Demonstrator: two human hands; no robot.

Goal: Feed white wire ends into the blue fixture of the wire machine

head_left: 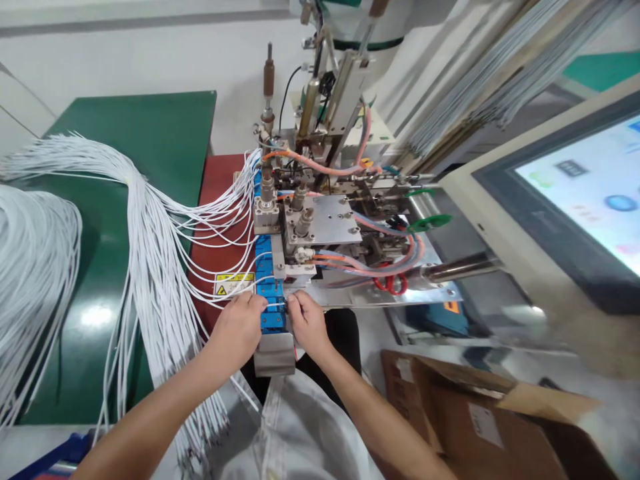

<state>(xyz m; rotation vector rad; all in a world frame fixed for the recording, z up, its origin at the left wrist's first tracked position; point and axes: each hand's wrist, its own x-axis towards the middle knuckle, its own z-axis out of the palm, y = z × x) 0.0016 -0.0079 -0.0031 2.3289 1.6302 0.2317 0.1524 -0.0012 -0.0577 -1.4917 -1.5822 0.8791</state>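
A white cable (274, 305) lies across a blue slotted fixture (270, 290) at the front of a metal machine (325, 220). On the fixture's left side, my left hand (243, 323) is closed, thumb and fingers pinching that cable. Just to the right, my right hand (307, 320) pinches the cable's end at the fixture's edge; the tip itself is hidden by the fingers. Several more white cables (220, 213) run from the slots farther back to a thick bundle (150, 267) on the left. Below the hands is a curved metal cover (275, 355).
A green table (165, 127) carries the bundle and a coil of white cable (35, 287). A touch screen (590, 180) stands at the right. Orange and clear air hoses (370, 267) cross the machine. Cardboard boxes (480, 427) sit on the lower right.
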